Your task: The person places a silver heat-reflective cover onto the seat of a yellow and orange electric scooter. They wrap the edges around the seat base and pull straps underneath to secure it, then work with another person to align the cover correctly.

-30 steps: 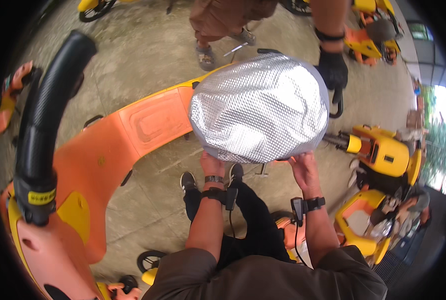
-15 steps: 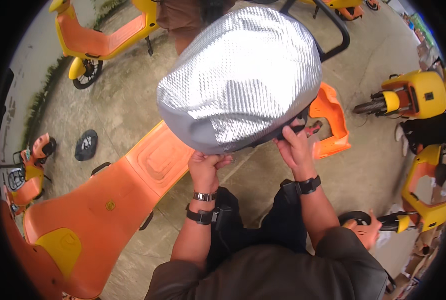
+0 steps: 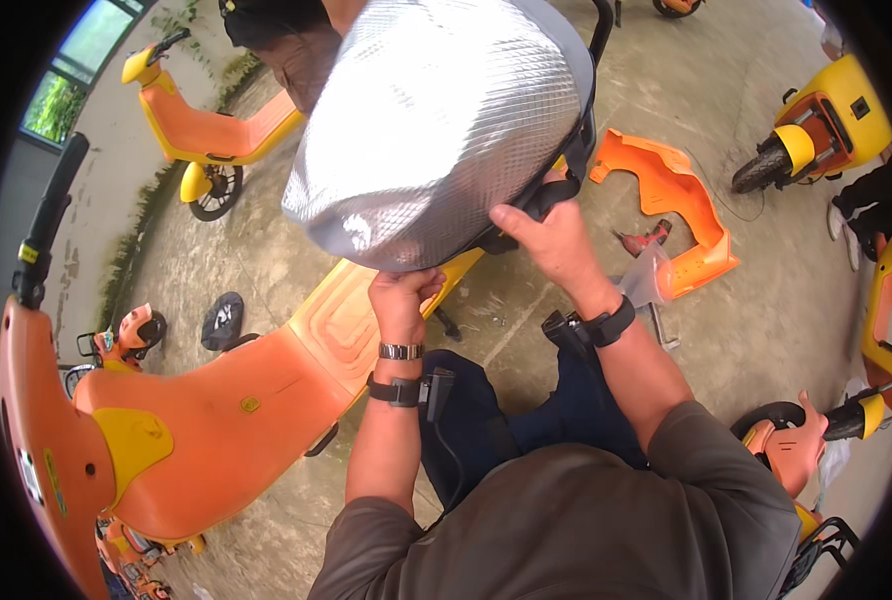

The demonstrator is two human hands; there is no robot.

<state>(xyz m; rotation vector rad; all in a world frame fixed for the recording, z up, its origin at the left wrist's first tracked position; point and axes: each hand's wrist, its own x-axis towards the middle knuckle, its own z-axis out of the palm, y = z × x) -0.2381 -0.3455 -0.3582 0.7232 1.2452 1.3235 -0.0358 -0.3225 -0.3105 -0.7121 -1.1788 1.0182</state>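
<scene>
A large silver reflective cover [image 3: 436,120] with grey trim lies over what appears to be the seat of an orange and yellow scooter [image 3: 236,410]. Whatever sits beneath it is hidden. At its near edge, my left hand [image 3: 400,298] is closed, with curled fingers gripping the rim from below. My right hand [image 3: 561,245] grips the dark right-hand edge, thumb on top and the other fingers partly out of sight underneath.
An orange plastic panel [image 3: 686,200] lies on the floor to the right, near a red and black tool [image 3: 646,238]. Another person [image 3: 301,60] is close beyond the cover. More scooters, including a yellow one [image 3: 841,115], stand around. A dark cap-like item [image 3: 223,320] rests at left.
The view has shifted, bringing the scooter's handlebar in at left. My right thumb now presses over the cover's edge. My left hand stays at the near rim. The other person's head has come into view.
</scene>
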